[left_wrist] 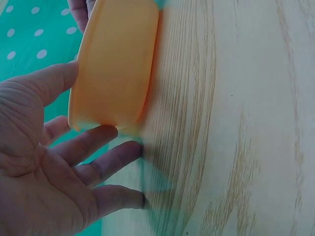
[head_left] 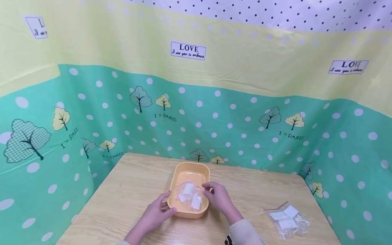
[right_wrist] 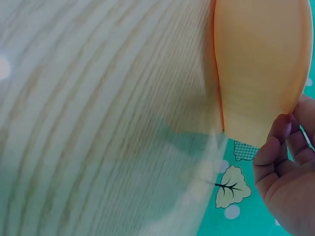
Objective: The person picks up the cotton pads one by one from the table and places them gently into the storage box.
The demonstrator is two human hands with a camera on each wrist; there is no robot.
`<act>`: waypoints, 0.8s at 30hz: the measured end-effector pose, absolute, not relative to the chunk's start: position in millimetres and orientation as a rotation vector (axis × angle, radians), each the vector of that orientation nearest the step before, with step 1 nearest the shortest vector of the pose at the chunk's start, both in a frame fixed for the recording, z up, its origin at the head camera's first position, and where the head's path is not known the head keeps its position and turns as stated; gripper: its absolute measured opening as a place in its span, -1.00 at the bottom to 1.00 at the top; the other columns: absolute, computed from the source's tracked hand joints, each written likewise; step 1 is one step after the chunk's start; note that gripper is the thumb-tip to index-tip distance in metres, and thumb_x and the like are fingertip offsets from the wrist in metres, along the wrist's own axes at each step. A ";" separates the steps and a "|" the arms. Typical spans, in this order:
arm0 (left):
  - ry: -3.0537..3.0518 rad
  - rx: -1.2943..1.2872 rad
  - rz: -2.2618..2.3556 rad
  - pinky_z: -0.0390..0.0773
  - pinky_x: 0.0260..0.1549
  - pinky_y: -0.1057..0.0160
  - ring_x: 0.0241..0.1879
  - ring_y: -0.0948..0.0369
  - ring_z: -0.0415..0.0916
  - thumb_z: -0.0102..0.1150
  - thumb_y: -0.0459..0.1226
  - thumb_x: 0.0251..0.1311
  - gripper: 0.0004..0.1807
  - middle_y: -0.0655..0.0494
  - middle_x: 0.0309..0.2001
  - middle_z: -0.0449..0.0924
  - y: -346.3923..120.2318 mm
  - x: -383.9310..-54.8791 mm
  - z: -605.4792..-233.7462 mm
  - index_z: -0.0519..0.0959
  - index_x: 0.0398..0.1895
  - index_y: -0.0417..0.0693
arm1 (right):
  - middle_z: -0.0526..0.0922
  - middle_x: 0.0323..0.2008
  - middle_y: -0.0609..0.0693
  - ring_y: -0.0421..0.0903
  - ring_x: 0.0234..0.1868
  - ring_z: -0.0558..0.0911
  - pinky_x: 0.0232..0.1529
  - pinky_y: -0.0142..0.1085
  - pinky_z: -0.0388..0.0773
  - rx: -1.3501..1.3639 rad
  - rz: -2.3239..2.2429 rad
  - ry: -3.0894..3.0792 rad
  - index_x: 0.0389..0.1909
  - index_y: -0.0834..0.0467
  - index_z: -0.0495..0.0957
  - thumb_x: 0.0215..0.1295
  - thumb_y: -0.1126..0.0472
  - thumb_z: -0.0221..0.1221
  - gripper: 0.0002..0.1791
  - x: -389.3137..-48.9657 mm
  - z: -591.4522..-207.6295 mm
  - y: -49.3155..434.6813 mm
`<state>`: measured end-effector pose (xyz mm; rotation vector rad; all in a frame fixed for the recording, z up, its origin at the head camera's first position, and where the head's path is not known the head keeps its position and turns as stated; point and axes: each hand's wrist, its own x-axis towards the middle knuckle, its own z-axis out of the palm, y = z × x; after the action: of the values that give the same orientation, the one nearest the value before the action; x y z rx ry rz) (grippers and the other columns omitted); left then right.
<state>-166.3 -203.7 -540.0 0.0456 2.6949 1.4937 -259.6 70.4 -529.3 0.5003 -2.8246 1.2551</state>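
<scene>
An orange plastic tray [head_left: 189, 214] stands on the table, holding a clear zip bag [head_left: 183, 190] with several white rectangular pieces inside. At the tray's near left corner, my left hand [head_left: 155, 213] grips it, thumb at the front rim and fingers along the left side. The left wrist view shows the index finger at the tray's wall and the other fingers spread below. My right hand [head_left: 220, 198] is at the right rim, its fingertips pinching the end of the bag's red zip strip. In the right wrist view, curled fingers [right_wrist: 268, 157] lie against the outer wall.
To the right on the wooden table [head_left: 132, 185] lies another clear zip bag [head_left: 288, 219] with white pieces in it. A small black object [head_left: 229, 242] shows beside the right sleeve [head_left: 248, 238]. A green and yellow patterned curtain [head_left: 215, 112] surrounds the table's back and sides.
</scene>
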 end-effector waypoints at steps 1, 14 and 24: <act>2.694 0.047 1.493 0.75 0.15 -0.23 0.17 -0.28 0.71 0.45 -0.04 0.34 -0.12 -0.54 0.31 0.55 -203.5 -166.3 -540.0 0.29 0.63 -0.08 | 0.73 -0.15 -0.04 -0.21 -0.26 0.59 -0.36 -0.46 0.61 0.506 1.266 -2.818 0.14 0.18 0.73 0.44 0.30 0.32 -0.70 -259.8 -530.2 71.3; 2.704 0.056 1.483 0.74 0.14 -0.24 0.15 -0.28 0.72 0.45 -0.05 0.34 -0.11 -0.54 0.28 0.58 -204.5 -166.0 -538.6 0.28 0.63 -0.09 | 0.70 -0.12 -0.07 -0.20 -0.23 0.60 -0.32 -0.47 0.64 0.489 1.306 -2.828 0.16 0.11 0.72 0.48 0.23 0.31 -0.71 -259.3 -533.2 72.9; 2.700 0.075 1.494 0.77 0.11 -0.23 0.14 -0.28 0.72 0.45 -0.05 0.34 -0.10 -0.54 0.27 0.58 -204.1 -164.5 -537.2 0.27 0.64 -0.11 | 0.68 -0.09 -0.06 -0.16 -0.22 0.59 -0.34 -0.44 0.62 0.461 1.375 -2.834 0.19 0.09 0.70 0.49 0.20 0.31 -0.69 -256.0 -534.1 75.7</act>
<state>-164.5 -204.1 -537.2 0.0748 2.7004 1.4939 -256.0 75.7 -534.1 0.4607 -2.8339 1.3752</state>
